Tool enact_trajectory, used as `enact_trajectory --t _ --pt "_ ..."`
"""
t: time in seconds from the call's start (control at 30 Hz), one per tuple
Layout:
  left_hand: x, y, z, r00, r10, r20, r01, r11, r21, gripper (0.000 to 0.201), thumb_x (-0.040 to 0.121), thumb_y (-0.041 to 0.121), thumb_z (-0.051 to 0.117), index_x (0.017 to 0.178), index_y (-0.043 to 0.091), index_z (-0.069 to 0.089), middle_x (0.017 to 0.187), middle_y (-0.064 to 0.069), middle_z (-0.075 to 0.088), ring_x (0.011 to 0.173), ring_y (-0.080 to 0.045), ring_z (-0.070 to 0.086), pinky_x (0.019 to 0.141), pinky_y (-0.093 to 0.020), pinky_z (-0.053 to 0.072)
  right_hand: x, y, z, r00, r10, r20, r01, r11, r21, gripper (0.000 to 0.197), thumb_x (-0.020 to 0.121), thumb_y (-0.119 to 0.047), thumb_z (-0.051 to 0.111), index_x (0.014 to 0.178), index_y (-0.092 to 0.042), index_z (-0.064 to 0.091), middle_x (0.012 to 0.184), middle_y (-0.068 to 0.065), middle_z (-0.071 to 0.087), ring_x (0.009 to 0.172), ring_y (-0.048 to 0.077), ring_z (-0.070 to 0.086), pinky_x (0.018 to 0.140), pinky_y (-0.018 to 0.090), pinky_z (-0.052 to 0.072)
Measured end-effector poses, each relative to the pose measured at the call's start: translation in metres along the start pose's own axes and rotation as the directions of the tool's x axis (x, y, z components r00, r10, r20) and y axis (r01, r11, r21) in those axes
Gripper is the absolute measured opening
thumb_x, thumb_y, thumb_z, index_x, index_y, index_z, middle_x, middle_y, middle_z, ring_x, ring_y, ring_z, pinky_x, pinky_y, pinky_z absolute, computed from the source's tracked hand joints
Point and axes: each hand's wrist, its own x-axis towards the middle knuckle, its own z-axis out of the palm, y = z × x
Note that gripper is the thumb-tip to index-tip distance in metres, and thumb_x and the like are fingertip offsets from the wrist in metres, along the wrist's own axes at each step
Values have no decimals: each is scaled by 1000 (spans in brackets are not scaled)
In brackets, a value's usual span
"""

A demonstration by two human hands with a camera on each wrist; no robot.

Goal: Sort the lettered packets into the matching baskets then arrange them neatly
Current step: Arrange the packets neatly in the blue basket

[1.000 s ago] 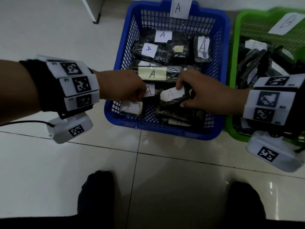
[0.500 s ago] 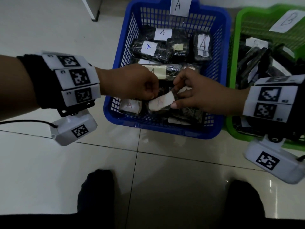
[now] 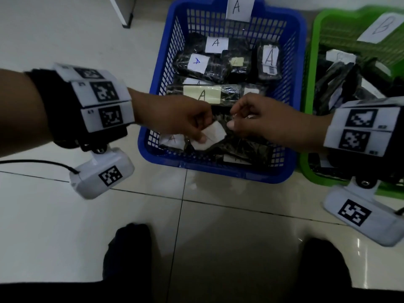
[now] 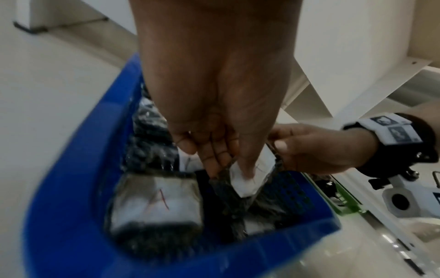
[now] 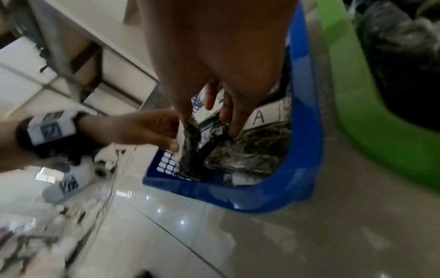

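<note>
The blue basket (image 3: 218, 171) labelled A holds several black packets with white A labels. My left hand (image 3: 202, 132) pinches one packet (image 3: 213, 134) near the basket's front, thumb on its white label (image 4: 247, 180) and fingers behind it. My right hand (image 3: 232, 121) pinches the same packet's upper right edge with curled fingers. The packet (image 5: 190, 150) stands tilted on its edge between both hands. The letter on its label is mostly hidden by my thumb. The green basket (image 3: 306, 106) labelled B stands on the right with more black packets.
A packet with a red A (image 4: 157, 199) lies in the front left corner of the blue basket (image 4: 71, 188). A long packet with a yellow A label (image 3: 202, 94) lies just behind my hands. White shelving (image 4: 357, 56) stands behind. My feet (image 3: 129, 248) are on the tiled floor.
The packet went from lying flat under my right hand to standing tilted. My left hand moved right and took hold of its label side; my right hand shifted to its upper edge.
</note>
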Motion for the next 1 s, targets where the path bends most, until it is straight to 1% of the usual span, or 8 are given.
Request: enact_trajectory --t 0.07,0.17,0.23,0.4,0.5,0.6,0.77,1.0 --pt "-2 -7 -11 1000 -13 -28 14 999 29 22 84 29 67 83 32 45 82 10 57 69 -1 52 54 -9 42 -3 6 -2 994 -105 29 108 921 -374 34 85 -42 62 111 -23 52 106 -5 55 94 15 57 76 25 46" --pt "-4 -15 -22 995 -34 -90 38 998 41 21 85 28 67 83 26 46 75 11 51 63 -2 45 55 -16 36 -8 25 -2 956 -114 270 290 515 -807 61 84 -53 57 132 -20 37 120 2 48 103 20 52 84 34 46" --pt "-4 -17 -25 993 -53 -107 57 998 35 20 84 29 66 85 23 47 74 10 50 62 -4 43 57 -20 35 -11 34 3 933 -68 353 356 307 -883 71 86 -48 58 141 -18 25 126 6 47 107 24 51 88 39 47" --pt "-1 -18 -20 994 -59 -89 56 998 -29 21 83 29 69 82 28 48 76 8 55 64 -5 48 60 -18 40 -6 7 -15 982 -141 127 190 696 -692 41 81 -41 55 119 -26 46 97 3 63 82 20 58 80 38 50" --pt "1 -17 -14 995 -55 -88 54 998 -12 21 83 30 68 83 24 48 73 8 53 62 -7 46 58 -20 40 2 -6 -42 933 -350 -81 177 644 -745 29 80 -39 47 99 -21 60 81 1 63 77 23 56 90 42 43" --pt "3 -13 -5 998 -17 -62 19 999 30 20 84 30 67 85 31 47 79 12 54 68 -4 50 59 -17 41 6 -7 -58 903 -417 -103 184 592 -784 33 76 -36 43 94 -18 63 74 2 58 67 22 49 78 36 39" --pt "12 -5 12 981 82 -179 -56 988 143 25 86 31 65 107 21 55 92 9 57 85 -11 54 73 -25 44 3 5 -59 900 -412 -143 195 674 -713 17 82 -17 57 96 -15 66 86 5 65 76 23 56 72 28 42" --pt "17 -8 20 971 183 -157 -97 894 438 25 89 36 59 109 22 60 101 3 63 88 -15 59 74 -30 49 1 11 -52 918 -391 -69 245 695 -676 23 81 -20 55 100 -15 65 93 7 66 82 25 58 75 31 45"
